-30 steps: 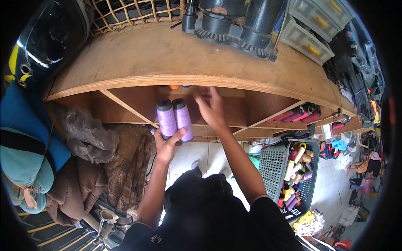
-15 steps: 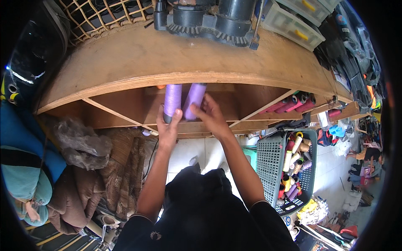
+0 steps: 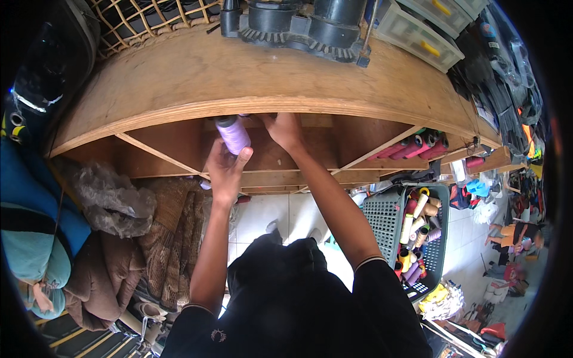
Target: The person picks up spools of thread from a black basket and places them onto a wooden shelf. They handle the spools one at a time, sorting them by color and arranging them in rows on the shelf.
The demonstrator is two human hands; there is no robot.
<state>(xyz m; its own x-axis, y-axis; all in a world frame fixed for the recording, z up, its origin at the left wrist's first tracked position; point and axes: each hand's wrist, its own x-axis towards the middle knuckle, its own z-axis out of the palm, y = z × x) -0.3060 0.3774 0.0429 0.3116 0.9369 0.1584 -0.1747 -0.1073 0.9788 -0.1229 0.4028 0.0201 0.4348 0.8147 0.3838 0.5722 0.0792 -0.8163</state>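
My left hand [image 3: 225,170] is wrapped round a purple thread spool [image 3: 234,135], tilted in front of the middle shelf compartment, its dark end pointing toward the shelf. To its right, my right hand [image 3: 283,128] reaches into the same compartment of the wooden shelf [image 3: 215,98]. The shelf's front edge hides its fingertips, so what they touch does not show. A sliver of purple shows under that edge between the two hands. In the compartment to the right lie several pink and red thread spools [image 3: 422,144].
A dark green plastic basket [image 3: 382,209] full of mixed thread spools stands at my right. Above are a black machine part [image 3: 298,33] and a clear drawer unit [image 3: 412,36] on the shelf top. Crumpled clear plastic [image 3: 116,200] and folded cloth [image 3: 101,280] lie at left.
My right hand has moved forward into the compartment, and the second purple spool beside it is out of sight. The spool in my left hand has tipped over to a slant.
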